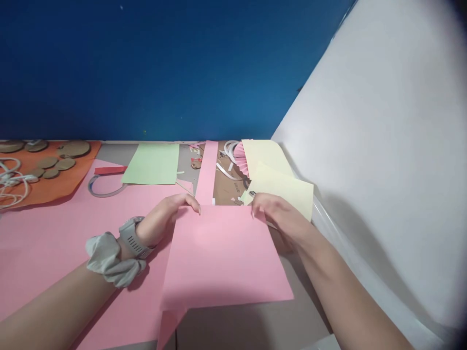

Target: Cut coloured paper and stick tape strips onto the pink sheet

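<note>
A pink paper sheet is lifted off the table in front of me, tilted towards me. My left hand pinches its far left corner, fingers closed on the edge. My right hand grips the far right corner the same way. A grey watch and a grey scrunchie sit on my left wrist. A narrow pink strip lies just beyond the sheet's top edge.
A large pink sheet covers the table at left. Beyond lie a green sheet, pale yellow sheets, an orange sheet with cardboard discs, white cord and paper scraps. A white roll slants along the right; a blue wall behind.
</note>
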A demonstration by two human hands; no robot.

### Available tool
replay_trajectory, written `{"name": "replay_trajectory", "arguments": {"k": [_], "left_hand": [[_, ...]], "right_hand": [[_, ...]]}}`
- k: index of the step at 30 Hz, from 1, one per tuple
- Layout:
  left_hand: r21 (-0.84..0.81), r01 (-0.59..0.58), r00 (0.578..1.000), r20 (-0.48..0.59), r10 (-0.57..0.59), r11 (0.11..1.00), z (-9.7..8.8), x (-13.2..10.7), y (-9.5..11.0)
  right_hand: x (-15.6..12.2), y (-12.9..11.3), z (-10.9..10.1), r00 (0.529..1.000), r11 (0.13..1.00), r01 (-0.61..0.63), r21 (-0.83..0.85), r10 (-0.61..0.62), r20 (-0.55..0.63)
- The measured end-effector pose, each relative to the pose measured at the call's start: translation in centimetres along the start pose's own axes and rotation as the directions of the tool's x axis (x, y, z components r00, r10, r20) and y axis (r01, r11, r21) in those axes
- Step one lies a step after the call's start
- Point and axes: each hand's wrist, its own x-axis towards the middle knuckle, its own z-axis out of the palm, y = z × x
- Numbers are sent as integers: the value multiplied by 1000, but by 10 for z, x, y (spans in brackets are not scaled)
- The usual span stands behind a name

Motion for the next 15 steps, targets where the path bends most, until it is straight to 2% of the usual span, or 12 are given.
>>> {"name": "replay_trajectory", "arguments": {"k": [3, 5, 9, 15], "left_hand": [[94, 51, 980, 186, -68, 994, 2, 1, -6], [199, 18, 964, 257, -70, 980, 5, 1, -8], [349, -112, 964, 265, 16, 931, 11, -1, -9], [372, -89, 962, 273, -17, 924, 22, -3, -2]], "right_hand": [[1, 1, 5, 995, 983, -80, -166, 90, 52], [1, -3, 11, 988, 957, -55, -286, 94, 126], [1, -11, 26, 975, 869, 99, -485, 14, 224], [3, -16, 40, 974, 821, 158, -549, -37, 224]]}}
